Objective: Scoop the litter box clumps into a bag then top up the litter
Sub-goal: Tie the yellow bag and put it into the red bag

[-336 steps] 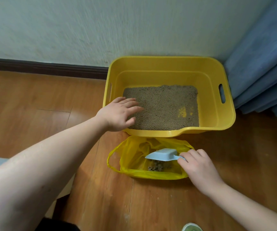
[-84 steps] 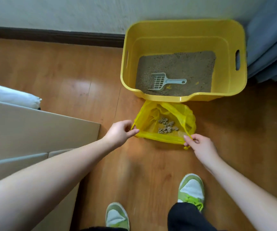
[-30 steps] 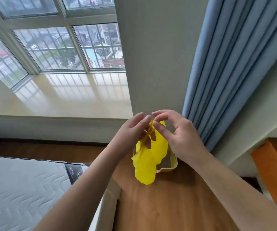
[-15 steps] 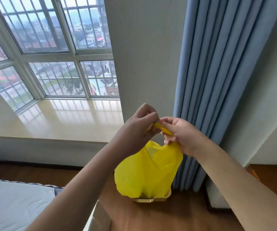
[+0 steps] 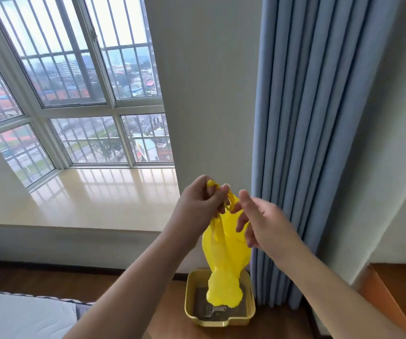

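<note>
Up in the air in front of the blue curtain point(image 5: 307, 143), the left hand point(image 5: 198, 206) pinches the twisted handles of the yellow bag point(image 5: 226, 255). The right hand point(image 5: 261, 223) is just beside it, fingers loose, touching the bag's top. The bag hangs down over the yellow litter box point(image 5: 219, 319) on the floor, where a scoop point(image 5: 215, 310) lies.

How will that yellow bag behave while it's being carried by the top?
Probably floppy: the yellow bag hangs limp and creased from the left hand. Likely light, though bottom-heavy, since its lower end bulges. It may swing.
</note>
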